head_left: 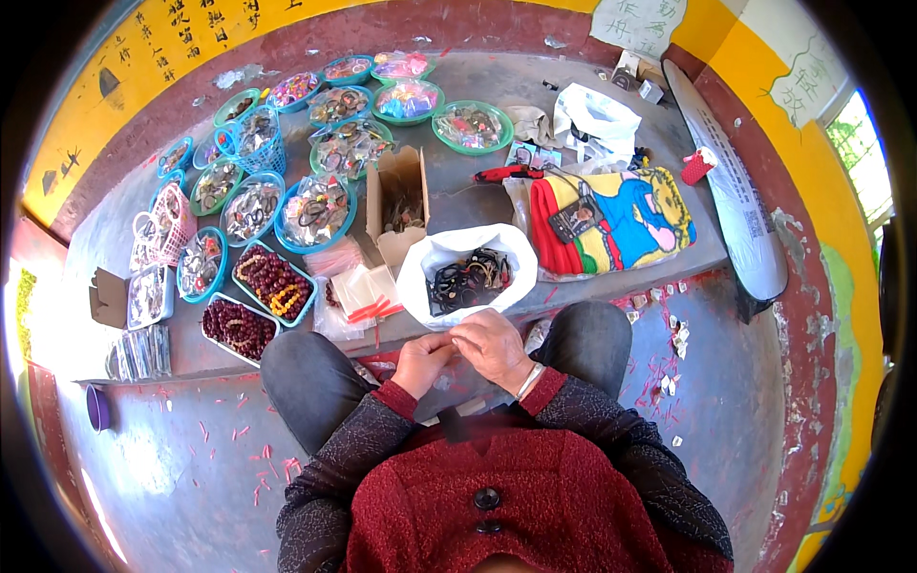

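Note:
My left hand (421,365) and my right hand (494,350) meet over my lap, just in front of the bench edge. Thumbs and fingers of both are pinched together; whatever they hold, if anything, is too small or hidden to name. A silver bangle (529,380) circles my right wrist. Right beyond my hands stands an open white plastic bag (416,278), its rim folded down. Dark corded pieces that look like bracelets (465,284) lie tangled inside it. Left of the bag, small clear packets (368,288) and red strips (374,310) lie near the edge.
An open cardboard box (396,247) stands behind the bag. Round baskets (316,212) of packaged trinkets fill the left, with trays of dark red beads (239,329) nearer. A colourful folded blanket (611,224) lies right, a white bag (597,115) behind it. Red scraps litter the floor.

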Tool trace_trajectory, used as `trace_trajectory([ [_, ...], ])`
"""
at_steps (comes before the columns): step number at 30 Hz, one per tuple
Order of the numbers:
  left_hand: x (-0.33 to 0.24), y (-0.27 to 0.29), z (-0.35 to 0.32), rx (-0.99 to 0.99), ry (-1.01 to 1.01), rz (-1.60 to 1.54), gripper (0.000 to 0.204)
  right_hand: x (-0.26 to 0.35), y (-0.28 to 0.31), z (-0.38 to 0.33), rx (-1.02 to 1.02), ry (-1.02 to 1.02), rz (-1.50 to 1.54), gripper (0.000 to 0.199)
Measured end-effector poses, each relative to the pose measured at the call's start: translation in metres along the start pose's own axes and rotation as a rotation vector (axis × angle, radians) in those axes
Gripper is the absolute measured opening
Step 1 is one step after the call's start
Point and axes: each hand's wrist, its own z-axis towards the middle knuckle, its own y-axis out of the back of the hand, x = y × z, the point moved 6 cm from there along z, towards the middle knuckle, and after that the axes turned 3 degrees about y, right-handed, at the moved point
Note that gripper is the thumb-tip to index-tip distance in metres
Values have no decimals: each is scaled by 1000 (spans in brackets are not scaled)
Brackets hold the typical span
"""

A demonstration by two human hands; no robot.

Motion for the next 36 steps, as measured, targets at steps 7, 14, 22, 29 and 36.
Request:
trace_trajectory([
  [7, 4, -2, 3, 4, -117, 59, 18, -6, -4, -4, 9, -44, 10, 11],
  [14, -22, -5, -10, -52, -223, 446, 15, 6, -6, -4, 97, 106, -191, 9],
  [22, -37, -11, -19, -72, -416, 689, 12, 9, -13, -9, 188, 141, -263, 12],
  [29, -26, -4, -13, -108, -335, 594, 16, 3, -4, -3, 86, 1, -116, 13],
  [36, -20, 9, -5, -50, -168, 79, 19, -44, -10, -14, 123, -556, 426, 20],
])
